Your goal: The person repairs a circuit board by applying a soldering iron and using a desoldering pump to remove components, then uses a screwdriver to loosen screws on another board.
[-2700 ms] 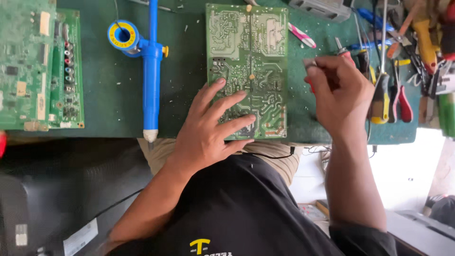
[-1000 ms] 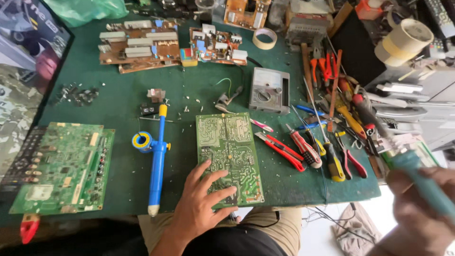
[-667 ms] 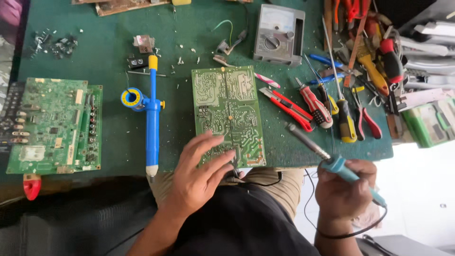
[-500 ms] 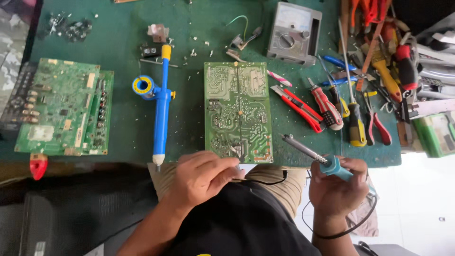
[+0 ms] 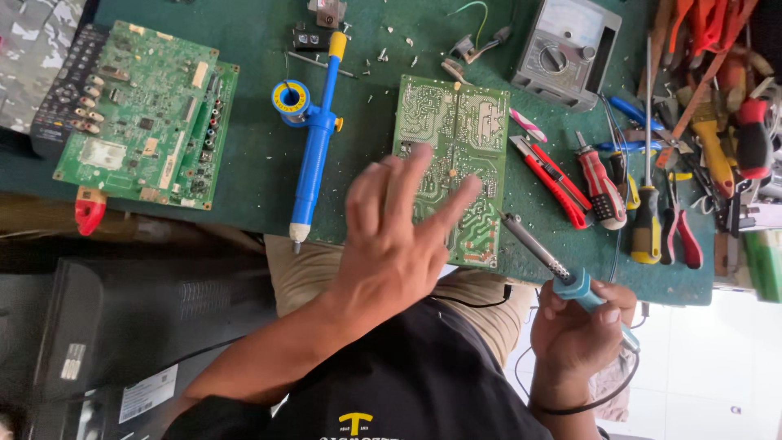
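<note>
Green-matted table (image 5: 244, 183), crowded workbench, seen from above.

Green rectangular circuit board, solder side up (image 5: 456, 138): near front edge of table, centre.
Left hand (image 5: 391, 236): raised over board's near end, fingers spread and released, holding nothing; contact with board not discernible.
Right hand (image 5: 582, 326): off front edge, fingers clenched round teal-handled soldering iron (image 5: 542, 253), metal tip angled toward board's near right corner.
Blue desoldering pump with yellow cap (image 5: 314, 155): left of board, beside solder spool (image 5: 291, 98).
Red-handled pliers and screwdrivers (image 5: 603, 187): right edge.
Larger green circuit board (image 5: 147, 114): left edge.

Hazard, judged: hot tip close to left fingers; burn likely if hands converge. Unsteadied board liable to shift under tip.
</note>
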